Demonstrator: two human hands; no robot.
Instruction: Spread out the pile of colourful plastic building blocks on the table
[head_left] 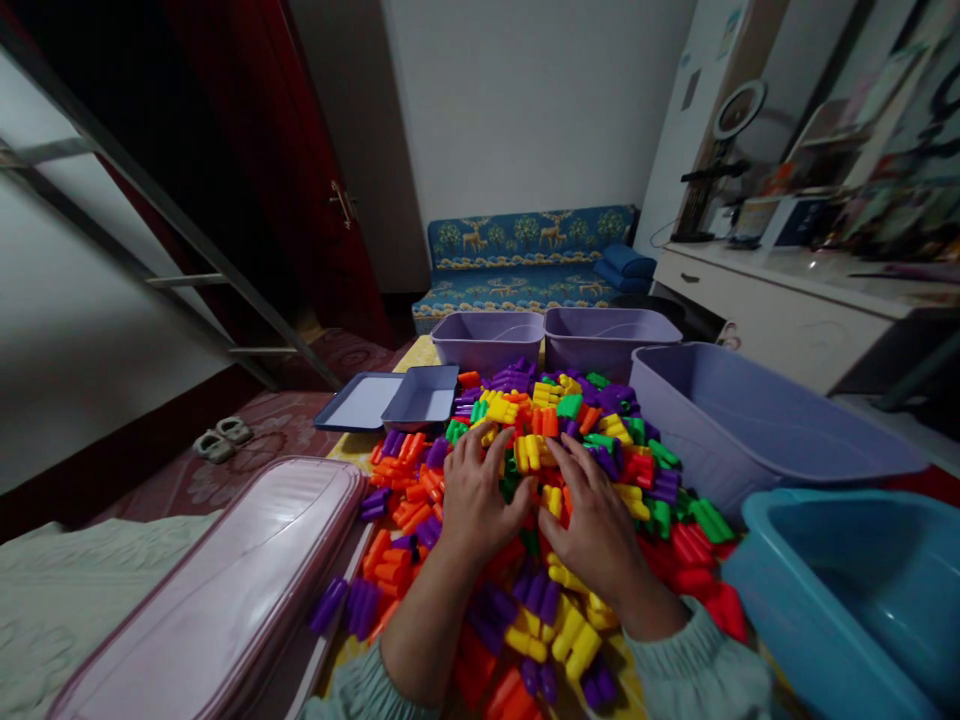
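Observation:
A heap of bullet-shaped plastic toy pieces, joined in small blocks, covers the table in orange, purple, yellow, green and red. My left hand lies over the middle of the heap with its fingers spread and bent. Facing it, my right hand also has its fingers apart. A yellow block sits between the two sets of fingertips; whether they touch it I cannot tell. Purple and yellow blocks lie between my forearms, with orange ones left of my left hand. Red blocks lie to the right of my right hand.
Two purple bins stand at the far edge, and a larger purple bin at the right. Nearer is a blue tub. Shallow trays lie back left, pink lids front left. A patterned sofa stands behind.

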